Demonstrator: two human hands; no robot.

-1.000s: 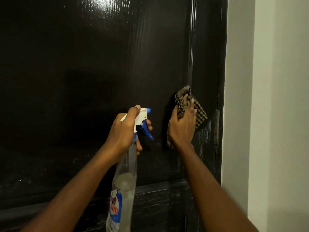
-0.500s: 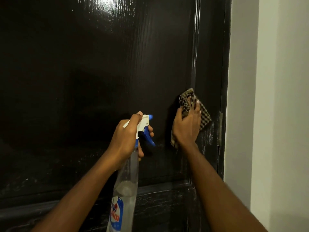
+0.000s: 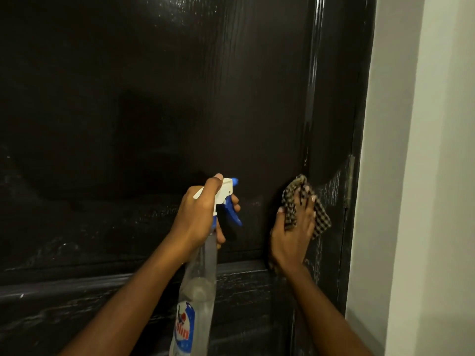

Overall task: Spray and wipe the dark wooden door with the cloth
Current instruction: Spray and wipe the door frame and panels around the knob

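Door: the dark brown, glossy wooden door (image 3: 154,111) filled most of the view, straight ahead of both hands' fingertips; light glinted on its grain far above them, and pale streaks showed on the wood below and to the right of the right hand's fingers
Cloth: the small black-and-beige checked cloth (image 3: 321,222) lay against the door under the right hand's fingers, bunched just above the fingertips and sticking out past them on the right
Right hand: the right hand (image 3: 293,235) pressed the cloth to the door, its fingers (image 3: 308,204) straight and a little apart, with a strip of cloth showing between two of them
Left hand: the left hand (image 3: 198,222) gripped the neck of the clear plastic spray bottle (image 3: 200,283), fingers curled round it, thumb laid over the white head, fingertips showing beside the blue trigger (image 3: 232,214)
Spray bottle: it hung down from the left fingers, slightly tilted, its blue nozzle (image 3: 234,181) just above them and aimed at the door; a blue-and-white label (image 3: 185,327) sat well below the grip
Gap: bare door lay between the trigger and the right thumb, the two hands apart
Hinge: a dull metal hinge (image 3: 350,181) sat on the door's edge, near the right fingertips, to their right
Wall: a pale plain wall (image 3: 411,176) stood beyond the hinge
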